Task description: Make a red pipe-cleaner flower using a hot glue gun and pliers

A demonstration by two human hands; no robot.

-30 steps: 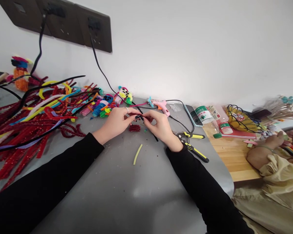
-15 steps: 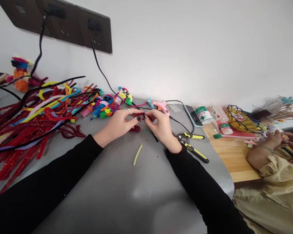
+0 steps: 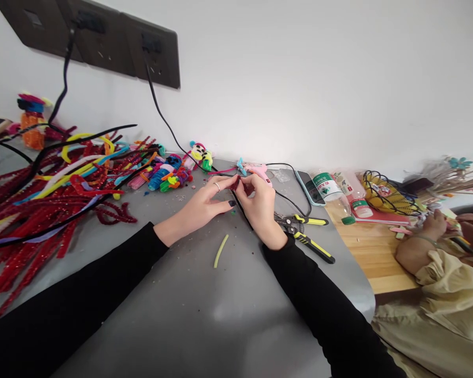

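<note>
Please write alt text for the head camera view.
Left hand and right hand pinch a small dark red fuzzy piece above a grey table. Pipe cleaners lie left, yellow-handled pliers right.

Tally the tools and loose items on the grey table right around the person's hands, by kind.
Hands: 2, left hand and right hand, pinching one red pipe cleaner piece
Wire cutters: 1
Pink glue gun: 1
Yellow-green pipe cleaner scrap: 1
Phone: 1
Total: 7

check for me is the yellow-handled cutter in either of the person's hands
No, the yellow-handled cutter lies on the grey table beside the right hand, untouched.
</note>
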